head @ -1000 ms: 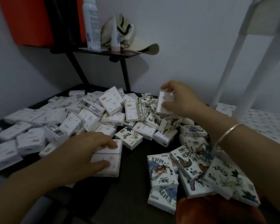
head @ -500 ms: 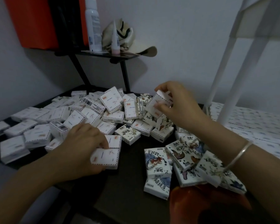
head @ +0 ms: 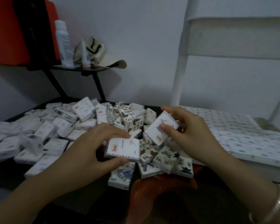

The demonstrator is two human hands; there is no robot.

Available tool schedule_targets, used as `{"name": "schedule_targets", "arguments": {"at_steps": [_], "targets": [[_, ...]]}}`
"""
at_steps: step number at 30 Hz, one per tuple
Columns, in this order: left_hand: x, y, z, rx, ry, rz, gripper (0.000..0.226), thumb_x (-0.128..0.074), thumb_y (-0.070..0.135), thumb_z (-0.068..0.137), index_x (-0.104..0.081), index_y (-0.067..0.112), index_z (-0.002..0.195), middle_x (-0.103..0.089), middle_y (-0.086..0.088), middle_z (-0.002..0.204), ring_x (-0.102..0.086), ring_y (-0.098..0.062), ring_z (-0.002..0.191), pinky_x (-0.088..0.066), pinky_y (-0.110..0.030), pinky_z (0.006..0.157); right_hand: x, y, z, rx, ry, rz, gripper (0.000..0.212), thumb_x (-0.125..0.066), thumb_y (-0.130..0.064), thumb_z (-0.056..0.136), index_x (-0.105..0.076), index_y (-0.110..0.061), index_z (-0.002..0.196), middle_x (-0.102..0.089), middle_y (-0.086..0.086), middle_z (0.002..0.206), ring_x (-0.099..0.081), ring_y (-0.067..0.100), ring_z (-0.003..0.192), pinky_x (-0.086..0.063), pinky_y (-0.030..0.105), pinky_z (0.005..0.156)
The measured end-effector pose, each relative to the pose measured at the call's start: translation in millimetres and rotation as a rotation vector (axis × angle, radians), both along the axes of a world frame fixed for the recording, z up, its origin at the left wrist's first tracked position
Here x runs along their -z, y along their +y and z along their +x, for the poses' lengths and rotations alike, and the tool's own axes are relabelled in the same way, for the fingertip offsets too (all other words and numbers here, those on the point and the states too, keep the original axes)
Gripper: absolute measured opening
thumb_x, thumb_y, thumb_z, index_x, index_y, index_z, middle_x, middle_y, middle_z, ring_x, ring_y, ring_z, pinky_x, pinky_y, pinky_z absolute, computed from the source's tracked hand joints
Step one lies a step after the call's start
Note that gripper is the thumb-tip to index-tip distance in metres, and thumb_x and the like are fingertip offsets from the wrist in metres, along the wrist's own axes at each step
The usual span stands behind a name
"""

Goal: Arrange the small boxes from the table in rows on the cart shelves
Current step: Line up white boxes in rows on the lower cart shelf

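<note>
Left hand point(head: 87, 152) is gripping 1 box point(head: 123, 147), right hand point(head: 189, 135) is pinching a 2nd box point(head: 160, 128) above the table's point(head: 6, 178) front edge, likely gathering a matching set.

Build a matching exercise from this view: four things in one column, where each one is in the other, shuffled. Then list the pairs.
Things
1. white bottle
2. bracelet
3. level striped-edge box
4. tilted striped-edge box

Places
A. round the right wrist
B. gripped by the left hand
C. standing upright on the black shelf
D. gripped by the right hand

Pairs: 1-C; 2-A; 3-B; 4-D
</note>
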State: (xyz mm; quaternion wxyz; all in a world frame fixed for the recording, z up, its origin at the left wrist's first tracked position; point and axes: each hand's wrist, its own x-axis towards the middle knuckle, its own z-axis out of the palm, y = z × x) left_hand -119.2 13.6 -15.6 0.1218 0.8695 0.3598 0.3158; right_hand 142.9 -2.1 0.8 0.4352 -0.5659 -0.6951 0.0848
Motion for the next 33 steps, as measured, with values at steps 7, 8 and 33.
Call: {"name": "schedule_targets", "arguments": {"at_steps": [7,8,33], "targets": [[4,-2,98,0.246,-0.107,-0.042,0.05,-0.071,0.05,0.072,-0.055,0.05,0.118,-0.05,0.024,0.119,-0.049,0.001,0.112,-0.048,-0.018,0.075,4,-54,88,0.062,0.375,-0.123,0.032,-0.067,-0.008,0.088,-0.057,-0.025,0.113,-0.067,0.002,0.106,-0.062,0.017,0.046,-0.042,0.017,0.04],[5,0,114,0.276,-0.124,-0.06,0.049,-0.071,0.051,0.07,-0.056,0.05,0.117,-0.051,0.023,0.12,-0.05,-0.001,0.112,-0.049,-0.021,0.078,3,-61,102,0.085,0.385,-0.125,0.032,-0.067,-0.008,0.088,-0.056,-0.026,0.112,-0.068,0.003,0.105,-0.064,0.021,0.047,-0.044,0.02,0.041],[13,82,332,0.285,-0.446,-0.599,0.03,-0.055,0.018,0.096,-0.073,0.041,0.088,-0.065,0.018,0.102,-0.061,-0.009,0.078,-0.052,-0.023,0.072,-2,1,278,0.676,0.226,-0.062,0.061,-0.056,-0.001,0.088,-0.035,-0.03,0.136,-0.043,-0.004,0.122,-0.054,0.017,0.096,-0.049,0.019,0.049]]}}
